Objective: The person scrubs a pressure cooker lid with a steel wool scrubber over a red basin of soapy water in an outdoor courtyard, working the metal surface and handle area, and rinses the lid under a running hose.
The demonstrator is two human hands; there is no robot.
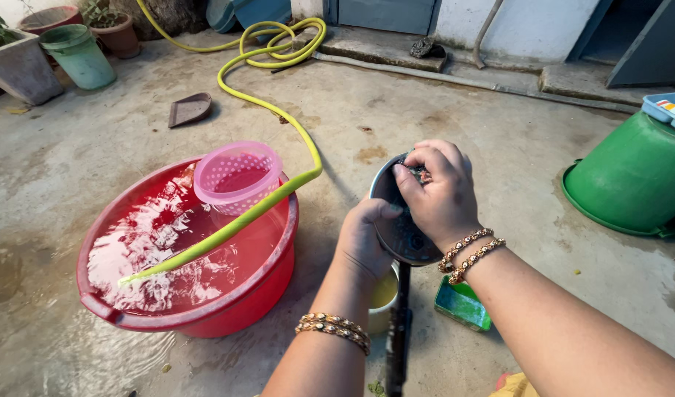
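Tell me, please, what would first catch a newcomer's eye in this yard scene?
Probably the big red tub of water at left, with a pink perforated basket floating in it and a yellow hose running into it. At centre, the left hand holds a dark long-handled pan while the right hand presses a scrubber against it.

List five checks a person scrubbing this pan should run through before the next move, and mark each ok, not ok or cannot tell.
1. Left hand grips the pan by its rim: ok.
2. Right hand presses a scrubber onto the pan: ok.
3. Red tub holds water: ok.
4. Yellow hose ends inside the tub: ok.
5. Pan is scrubbed clean: cannot tell.
6. Pink basket sits clear of the hands: ok.
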